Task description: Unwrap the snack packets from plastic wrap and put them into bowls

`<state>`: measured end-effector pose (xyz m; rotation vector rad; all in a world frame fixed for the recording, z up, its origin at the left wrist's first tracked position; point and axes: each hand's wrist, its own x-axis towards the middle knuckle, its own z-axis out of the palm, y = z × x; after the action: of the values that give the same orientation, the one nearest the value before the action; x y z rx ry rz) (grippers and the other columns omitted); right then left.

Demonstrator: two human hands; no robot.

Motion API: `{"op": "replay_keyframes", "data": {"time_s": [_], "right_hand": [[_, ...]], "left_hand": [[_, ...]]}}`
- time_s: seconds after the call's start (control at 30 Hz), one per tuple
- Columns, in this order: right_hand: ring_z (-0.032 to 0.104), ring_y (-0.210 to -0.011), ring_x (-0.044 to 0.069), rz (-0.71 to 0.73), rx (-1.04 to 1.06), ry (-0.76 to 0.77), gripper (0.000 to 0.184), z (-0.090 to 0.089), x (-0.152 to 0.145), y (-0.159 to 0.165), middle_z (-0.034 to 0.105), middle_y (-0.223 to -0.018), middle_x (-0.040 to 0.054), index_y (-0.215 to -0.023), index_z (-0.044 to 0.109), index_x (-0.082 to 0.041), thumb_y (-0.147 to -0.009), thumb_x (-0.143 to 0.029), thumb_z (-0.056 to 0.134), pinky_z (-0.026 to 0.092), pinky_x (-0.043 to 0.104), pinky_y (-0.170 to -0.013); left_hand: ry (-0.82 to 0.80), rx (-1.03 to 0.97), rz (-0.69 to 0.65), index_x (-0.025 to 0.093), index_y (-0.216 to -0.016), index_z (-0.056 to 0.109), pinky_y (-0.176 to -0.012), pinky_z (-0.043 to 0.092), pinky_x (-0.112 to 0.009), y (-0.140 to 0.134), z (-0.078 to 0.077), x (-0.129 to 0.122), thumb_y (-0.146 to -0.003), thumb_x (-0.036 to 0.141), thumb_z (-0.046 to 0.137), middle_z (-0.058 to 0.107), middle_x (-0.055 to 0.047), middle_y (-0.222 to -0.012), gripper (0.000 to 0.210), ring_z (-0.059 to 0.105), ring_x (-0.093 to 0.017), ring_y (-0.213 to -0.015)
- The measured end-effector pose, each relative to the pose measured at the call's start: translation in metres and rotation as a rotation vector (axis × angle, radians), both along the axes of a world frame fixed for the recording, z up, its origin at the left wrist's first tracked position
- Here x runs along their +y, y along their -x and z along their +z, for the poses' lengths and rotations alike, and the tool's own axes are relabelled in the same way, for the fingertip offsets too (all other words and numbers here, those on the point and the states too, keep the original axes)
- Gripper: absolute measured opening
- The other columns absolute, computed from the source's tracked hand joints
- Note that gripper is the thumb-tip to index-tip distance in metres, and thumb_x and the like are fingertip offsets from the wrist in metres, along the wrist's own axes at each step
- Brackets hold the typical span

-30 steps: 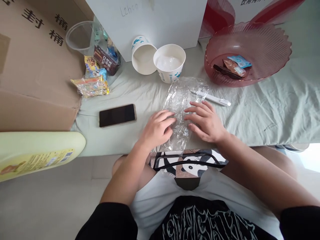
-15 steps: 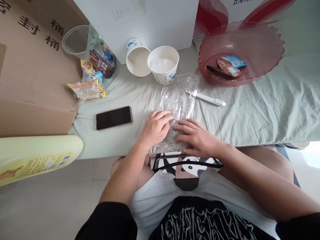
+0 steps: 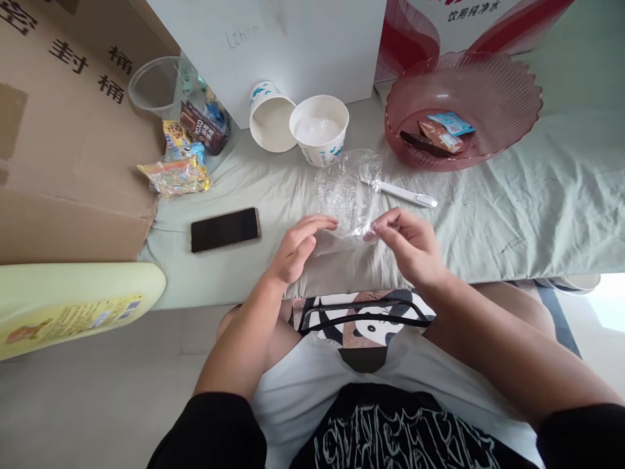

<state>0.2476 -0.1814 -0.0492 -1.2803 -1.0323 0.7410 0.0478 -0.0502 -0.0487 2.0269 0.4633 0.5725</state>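
A crinkled clear plastic bag (image 3: 349, 189) lies on the pale green cloth in front of me, its near end raised and folded over. My right hand (image 3: 413, 247) pinches the right corner of that near end between thumb and fingertips. At the bag's left edge, my left hand (image 3: 297, 247) is open, fingers stretched toward the bag and thumb apart; whether the fingertips touch the plastic I cannot tell. Just beyond the bag stands a white paper cup (image 3: 319, 153) with clear plastic inside. A white utility knife (image 3: 405, 194) lies to the right, its tip beside the bag.
Another paper cup (image 3: 266, 98) lies on its side. A pink ribbed bowl (image 3: 508, 98) holds several snack packets. At left are a phone (image 3: 224, 229), snack wrappers (image 3: 176, 176), a cardboard box (image 3: 73, 163) and a yellow bottle (image 3: 83, 280). A white box (image 3: 312, 52) stands behind.
Both hands lay flat on the spread bag before. Now the bag's near end is folded away from me, with my right hand pinching its corner and my left hand slightly lifted.
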Motion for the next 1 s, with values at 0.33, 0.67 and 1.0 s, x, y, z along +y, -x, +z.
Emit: {"op": "replay_keyframes", "data": {"time_s": [0.33, 0.67, 1.0], "right_hand": [[0.075, -0.102, 0.024, 0.061, 0.097, -0.01, 0.054, -0.011, 0.01, -0.003, 0.076, -0.103, 0.0053, -0.127, 0.047, -0.027, -0.087, -0.052, 0.072, 0.06, 0.042, -0.089], [0.073, -0.066, 0.019, -0.102, 0.018, 0.256, 0.028, -0.007, 0.01, 0.001, 0.068, -0.07, -0.0045, -0.115, 0.052, -0.025, -0.092, -0.038, 0.06, 0.061, 0.042, -0.076], [0.063, -0.044, 0.014, -0.171, -0.215, 0.404, 0.043, -0.01, 0.012, 0.001, 0.078, -0.097, 0.0028, -0.139, 0.045, -0.026, -0.097, -0.032, 0.051, 0.055, 0.037, -0.056]], "left_hand": [[0.18, 0.111, 0.281, 0.02, -0.092, 0.074, -0.088, 0.061, -0.033, -0.017, -0.004, -0.004, -0.096, 0.053, 0.061, 0.082, -0.007, -0.095, 0.035, 0.078, -0.02, -0.092], [0.358, 0.042, 0.378, 0.017, -0.085, 0.071, -0.076, 0.062, -0.031, -0.018, -0.002, -0.004, -0.087, 0.049, 0.07, 0.079, -0.006, -0.073, 0.032, 0.078, -0.02, -0.073], [0.367, 0.117, 0.428, 0.017, -0.099, 0.07, -0.048, 0.05, -0.025, -0.019, -0.004, -0.004, -0.088, 0.041, 0.068, 0.07, 0.003, -0.062, 0.027, 0.059, -0.011, -0.044]]}}
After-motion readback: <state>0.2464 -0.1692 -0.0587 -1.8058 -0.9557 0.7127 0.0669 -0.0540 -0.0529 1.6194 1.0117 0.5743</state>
